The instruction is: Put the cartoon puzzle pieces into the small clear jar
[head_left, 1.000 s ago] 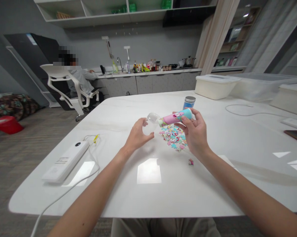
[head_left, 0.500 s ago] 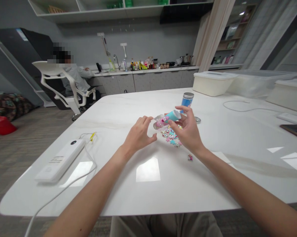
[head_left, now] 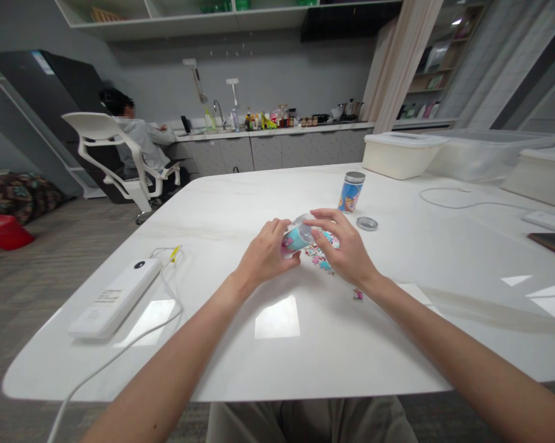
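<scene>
Clear cylindrical plastic jar (head_left: 304, 225), pink-and-teal printed roll (head_left: 296, 239) inside, tilted between the hands. Left hand (head_left: 261, 256) curls round its body; right hand (head_left: 346, 252) bends fingers at its mouth, pinch unclear. Slack left grip could drop it; low right wrist could scatter colourful cardboard pieces (head_left: 322, 264). Beyond: upright blue-printed, silver-lidded jar (head_left: 350, 195).

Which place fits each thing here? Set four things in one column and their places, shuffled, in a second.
1. clear jar
2. blue canister
3. red bin
4. white device with a dark round spot

A. on the floor
B. on the left part of the table
C. in the left hand
D. upright, just beyond a loose lid

Pairs: 1-C, 2-D, 3-A, 4-B
</scene>
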The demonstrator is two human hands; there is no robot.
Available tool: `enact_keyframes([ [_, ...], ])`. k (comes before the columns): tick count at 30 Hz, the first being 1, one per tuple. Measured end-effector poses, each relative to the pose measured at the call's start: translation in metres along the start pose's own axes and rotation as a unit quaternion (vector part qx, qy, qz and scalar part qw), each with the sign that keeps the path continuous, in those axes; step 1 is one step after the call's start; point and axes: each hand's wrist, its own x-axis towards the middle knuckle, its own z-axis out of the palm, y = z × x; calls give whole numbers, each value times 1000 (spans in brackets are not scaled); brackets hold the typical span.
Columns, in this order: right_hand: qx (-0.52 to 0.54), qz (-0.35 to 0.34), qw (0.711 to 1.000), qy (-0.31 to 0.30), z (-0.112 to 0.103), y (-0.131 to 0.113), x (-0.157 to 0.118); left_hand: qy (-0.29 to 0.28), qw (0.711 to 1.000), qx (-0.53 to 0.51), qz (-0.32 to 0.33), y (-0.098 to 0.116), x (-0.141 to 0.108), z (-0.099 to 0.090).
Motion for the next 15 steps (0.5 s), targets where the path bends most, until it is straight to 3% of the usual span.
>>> enact_keyframes([
  [5, 10, -17, 1000, 21, 0, -3, 0, 2, 1000, -19, 2, 0, 0, 1],
  [11, -20, -23, 1000, 2, -3, -6, -2, 12, 998, -48, -28, 0, -2, 1],
  [15, -52, -36, 997, -37, -5, -7, -3, 1, 1000, -8, 13, -1, -3, 1],
])
